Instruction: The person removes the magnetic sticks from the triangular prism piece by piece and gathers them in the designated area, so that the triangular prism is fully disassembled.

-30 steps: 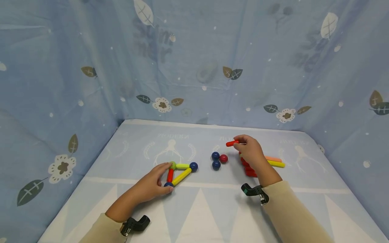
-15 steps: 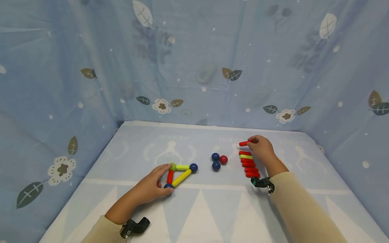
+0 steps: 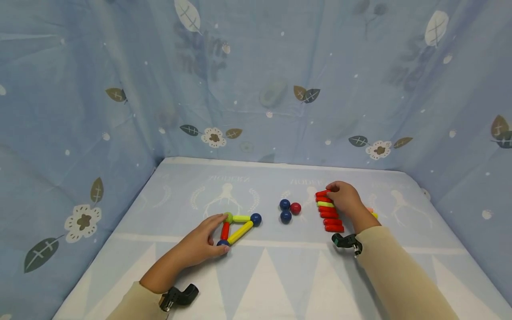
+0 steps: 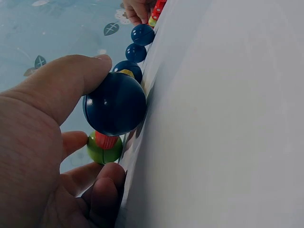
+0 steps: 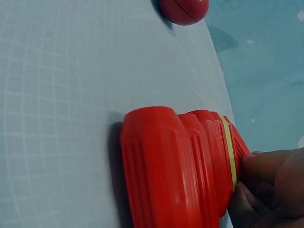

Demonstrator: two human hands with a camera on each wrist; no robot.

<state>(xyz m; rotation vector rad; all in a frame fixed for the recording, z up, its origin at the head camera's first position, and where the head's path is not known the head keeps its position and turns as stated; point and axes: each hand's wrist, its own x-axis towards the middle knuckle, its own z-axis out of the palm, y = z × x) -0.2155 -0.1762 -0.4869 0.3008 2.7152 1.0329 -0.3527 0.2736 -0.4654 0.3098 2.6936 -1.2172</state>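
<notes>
So far triangle (image 3: 240,233) assembled, at left of worktop (image 3: 264,278); left hand (image 3: 202,242) holds it, thumb on near blue ball (image 4: 115,104). Right hand (image 3: 346,201) pinches red rod (image 3: 322,194) at far end of right-side rod row (image 3: 330,215). Row, three middle balls (image 3: 286,216) apparently not yet joined.

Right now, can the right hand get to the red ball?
Probably yes, if the right hand lets go of its stick. The red ball sits uncovered on that side; only the low row of sticks lies between.
</notes>
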